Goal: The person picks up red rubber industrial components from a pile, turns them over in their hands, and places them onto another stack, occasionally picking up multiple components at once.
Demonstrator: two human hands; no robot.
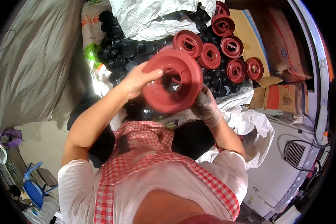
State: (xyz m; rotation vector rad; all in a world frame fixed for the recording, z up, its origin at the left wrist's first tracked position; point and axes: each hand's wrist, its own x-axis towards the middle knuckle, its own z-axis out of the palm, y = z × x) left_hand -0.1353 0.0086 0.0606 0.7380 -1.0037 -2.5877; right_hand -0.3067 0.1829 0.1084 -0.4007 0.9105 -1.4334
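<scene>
In front of my chest I hold up a large dark-red plastic funnel-shaped part (190, 71), round with a wide rim and a hole in its middle. My left hand (142, 80), bare, grips its left side with the thumb over the front face. On its lower right edge rests my right hand (207, 106), in a pale glove; its fingers curl behind the rim and are partly hidden. Behind the part lies a heap of black round caps (128, 50). Several similar red parts, one of them a red ring-shaped part (232, 46), lie on that heap to the right.
A white woven sack (153, 18) covers the heap's far side. Cardboard boxes (285, 98) stand at the right, above a white machine cabinet (272, 160) with a black cable. A large grey-white sack (30, 63) fills the far left. A blue plastic stool (33, 190) sits lower left.
</scene>
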